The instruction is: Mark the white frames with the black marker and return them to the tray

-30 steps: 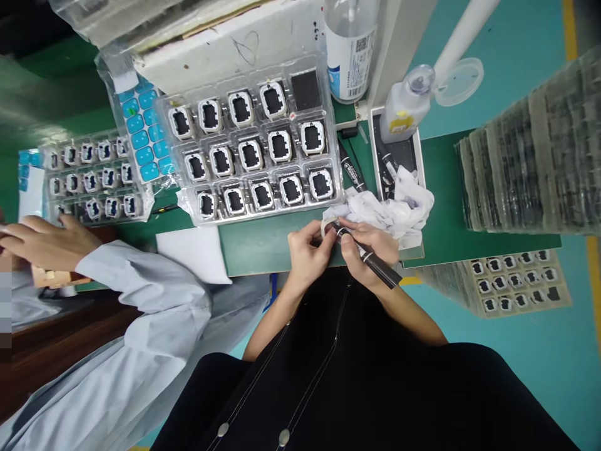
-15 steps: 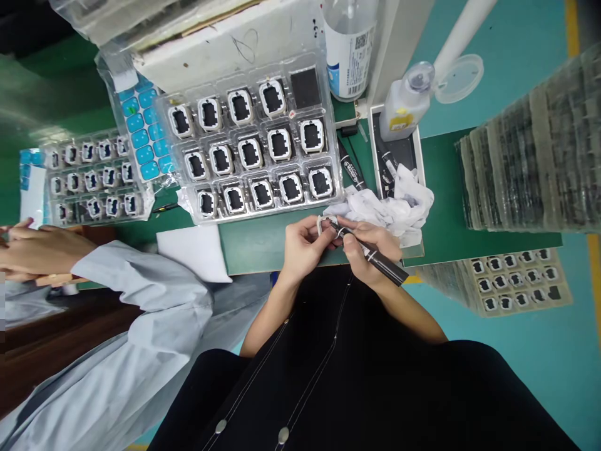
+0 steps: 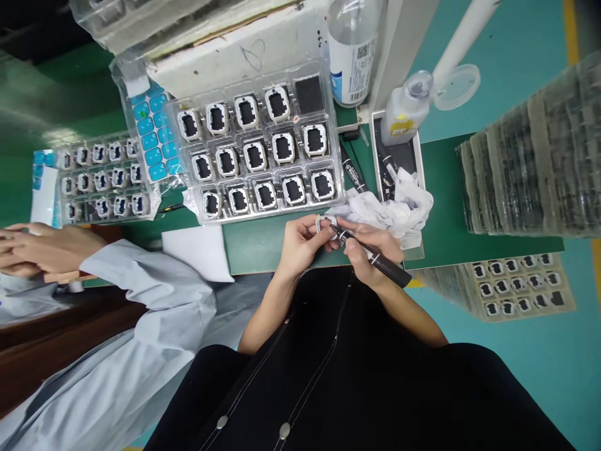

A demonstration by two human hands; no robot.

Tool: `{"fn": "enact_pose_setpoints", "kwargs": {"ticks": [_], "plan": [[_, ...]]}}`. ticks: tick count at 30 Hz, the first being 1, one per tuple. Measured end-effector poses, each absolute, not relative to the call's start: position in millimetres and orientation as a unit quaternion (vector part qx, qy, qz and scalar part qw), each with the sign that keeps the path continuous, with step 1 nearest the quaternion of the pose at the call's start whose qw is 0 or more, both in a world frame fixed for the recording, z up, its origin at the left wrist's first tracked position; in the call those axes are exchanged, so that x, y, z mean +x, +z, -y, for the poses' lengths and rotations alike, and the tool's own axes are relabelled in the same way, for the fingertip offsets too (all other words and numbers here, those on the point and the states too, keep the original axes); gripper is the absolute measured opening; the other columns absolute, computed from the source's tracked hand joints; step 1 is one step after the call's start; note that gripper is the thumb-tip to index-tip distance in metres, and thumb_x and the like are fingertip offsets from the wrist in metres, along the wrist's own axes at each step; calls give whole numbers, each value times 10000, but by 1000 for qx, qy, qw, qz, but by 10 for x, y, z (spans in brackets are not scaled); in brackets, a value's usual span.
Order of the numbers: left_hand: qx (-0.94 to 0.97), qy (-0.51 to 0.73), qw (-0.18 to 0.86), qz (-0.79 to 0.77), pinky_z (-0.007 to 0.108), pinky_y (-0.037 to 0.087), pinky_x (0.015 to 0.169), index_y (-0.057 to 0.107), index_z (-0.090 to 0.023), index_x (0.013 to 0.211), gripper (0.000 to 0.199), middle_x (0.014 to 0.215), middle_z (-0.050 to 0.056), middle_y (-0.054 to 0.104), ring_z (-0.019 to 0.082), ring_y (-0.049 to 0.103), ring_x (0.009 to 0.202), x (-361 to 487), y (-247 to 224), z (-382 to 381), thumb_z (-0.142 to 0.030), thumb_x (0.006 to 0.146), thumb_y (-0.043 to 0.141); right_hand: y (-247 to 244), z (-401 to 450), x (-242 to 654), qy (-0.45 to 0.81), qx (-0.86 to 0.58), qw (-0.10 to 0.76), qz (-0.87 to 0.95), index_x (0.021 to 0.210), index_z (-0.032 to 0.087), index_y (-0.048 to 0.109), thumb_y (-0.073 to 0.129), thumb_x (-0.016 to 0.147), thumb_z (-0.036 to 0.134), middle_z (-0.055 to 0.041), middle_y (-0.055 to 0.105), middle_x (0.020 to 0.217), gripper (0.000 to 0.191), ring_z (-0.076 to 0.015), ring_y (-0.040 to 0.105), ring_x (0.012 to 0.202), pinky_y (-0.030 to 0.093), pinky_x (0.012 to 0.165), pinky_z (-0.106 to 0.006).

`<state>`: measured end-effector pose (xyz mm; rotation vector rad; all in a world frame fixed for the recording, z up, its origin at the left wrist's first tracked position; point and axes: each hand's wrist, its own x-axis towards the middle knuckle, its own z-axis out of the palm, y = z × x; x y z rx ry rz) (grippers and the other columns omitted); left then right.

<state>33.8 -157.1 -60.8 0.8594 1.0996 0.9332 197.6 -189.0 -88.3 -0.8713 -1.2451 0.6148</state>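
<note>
Pinched in my left hand (image 3: 300, 243) is a small white watch-case frame (image 3: 320, 224), held just over the table's front edge. My right hand (image 3: 373, 249) grips a black marker pen (image 3: 387, 268) like a writing pen, and its tip meets the frame or lies right at it. The right fingertips are close beside the frame too, but whether they touch it I cannot tell. Beyond my hands lies a clear plastic tray (image 3: 256, 212) with rows of similar frames, one pocket at its far right without a frame.
Crumpled white cloths (image 3: 399, 210) lie beside my right hand, near another marker (image 3: 353, 169) and a box with a white bottle (image 3: 406, 109). A large bottle (image 3: 352, 69) stands behind. Stacked trays (image 3: 530, 156) rise at right. A co-worker's hands (image 3: 51, 247) are at left.
The view has shifted slightly, so the tray appears a little lower and farther right. The frame and marker stay in my hands, with the marker tip slightly lower on the frame.
</note>
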Motion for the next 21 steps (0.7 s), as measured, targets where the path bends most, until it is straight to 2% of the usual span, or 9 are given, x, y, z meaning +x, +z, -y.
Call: {"fn": "enact_pose_setpoints", "kwargs": {"ticks": [3, 6, 9, 12, 14, 15, 17, 19, 21], "plan": [[381, 434, 638, -509, 289, 597, 588, 857, -181, 885, 526, 694, 43, 803, 172, 711, 573, 378, -619, 1606, -635, 789, 1107, -917, 1906, 1980, 273, -388, 694, 541, 1148, 302, 715, 806, 1099, 263, 50, 801, 779, 110, -291, 944, 933, 837, 957, -553], [431, 438, 587, -528, 301, 581, 647, 889, -188, 874, 444, 782, 60, 837, 175, 715, 650, 366, -506, 1665, -602, 882, 1052, -976, 1936, 1998, 266, -402, 722, 497, 1172, 312, 704, 814, 1091, 269, 73, 757, 741, 143, -298, 940, 932, 818, 952, -556], [543, 450, 476, -527, 328, 572, 748, 934, -234, 908, 255, 968, 77, 871, 202, 742, 816, 270, -258, 1628, -472, 981, 991, -1035, 1953, 2018, 274, -443, 729, 444, 1130, 328, 681, 808, 1101, 317, 87, 721, 673, 131, -334, 951, 992, 795, 920, -543], [634, 468, 340, -513, 340, 516, 755, 923, -267, 910, 161, 973, 57, 812, 201, 687, 839, 167, 4, 1317, -392, 1005, 963, -1061, 1942, 2031, 278, -462, 723, 432, 1058, 325, 656, 823, 1089, 376, 96, 683, 629, 177, -317, 915, 836, 782, 908, -562], [659, 471, 283, -514, 342, 479, 748, 881, -257, 886, 203, 840, 20, 720, 187, 619, 774, 145, 97, 924, -402, 978, 987, -1061, 1930, 2038, 278, -465, 719, 436, 1036, 314, 651, 832, 1079, 394, 92, 672, 621, 203, -290, 866, 739, 765, 876, -542], [654, 479, 265, -523, 345, 475, 750, 871, -246, 939, 202, 847, 12, 710, 180, 600, 752, 152, 108, 687, -385, 938, 1017, -1059, 1924, 2042, 278, -468, 717, 436, 1028, 309, 647, 834, 1077, 402, 91, 667, 618, 214, -272, 836, 697, 752, 851, -518], [645, 486, 229, -544, 372, 519, 829, 844, -233, 1130, 388, 953, 12, 718, 175, 613, 762, 204, 69, 185, -249, 817, 1073, -1056, 1915, 2050, 276, -475, 713, 436, 1008, 301, 635, 835, 1074, 415, 92, 662, 619, 239, -234, 775, 629, 711, 781, -453], [639, 501, 171, -557, 434, 543, 966, 784, -227, 1182, 491, 1029, 42, 703, 220, 653, 889, 291, -12, -267, -107, 781, 1040, -1059, 1909, 2056, 272, -483, 710, 435, 994, 294, 629, 839, 1070, 425, 90, 669, 629, 259, -206, 729, 585, 665, 709, -399], [647, 491, 162, -560, 492, 540, 1039, 737, -226, 1093, 449, 984, 54, 672, 273, 659, 976, 394, -85, -591, -13, 781, 980, -1065, 1906, 2060, 269, -488, 708, 433, 986, 289, 628, 841, 1068, 434, 86, 679, 641, 270, -193, 707, 566, 638, 671, -373]]}}
